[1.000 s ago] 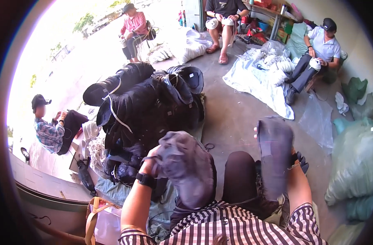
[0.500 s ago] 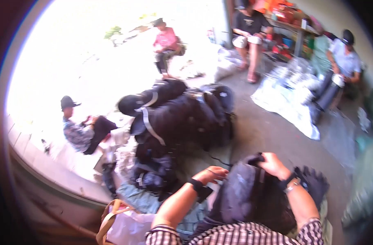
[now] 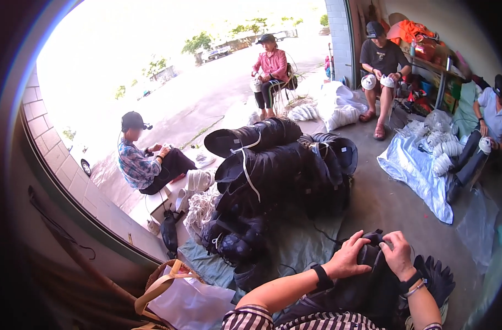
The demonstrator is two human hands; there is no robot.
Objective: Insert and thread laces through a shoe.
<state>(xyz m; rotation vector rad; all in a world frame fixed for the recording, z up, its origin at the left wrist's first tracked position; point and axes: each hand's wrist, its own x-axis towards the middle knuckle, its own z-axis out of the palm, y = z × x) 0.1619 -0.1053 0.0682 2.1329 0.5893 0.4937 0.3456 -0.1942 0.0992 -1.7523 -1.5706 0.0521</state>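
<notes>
Over my lap, my left hand (image 3: pixel 345 258) curls its fingers around the left side of a black fabric piece (image 3: pixel 368 254). My right hand (image 3: pixel 398 256) pinches its upper right edge, fingers bent. The piece has a rounded top edge, and its kind is unclear. Dark cloth (image 3: pixel 344 294) covers my lap below. Beside my right wrist lies a black fingered shape (image 3: pixel 439 280), like a glove. Ahead of my hands stands a pile of nested black fabric pieces (image 3: pixel 284 165), in long rolls tied with white strips.
A bag with tan handles (image 3: pixel 171 280) and white plastic in it is at my left. Blue-grey sheeting (image 3: pixel 207 267) lies under the pile. Several people sit around, holding white pieces. White bundles lie on a pale sheet (image 3: pixel 416 170) at the right, near a cluttered table (image 3: pixel 435 66).
My left hand has come right and now touches the black piece beside my right hand. The view has shifted, so the pile and people appear farther right and sharper.
</notes>
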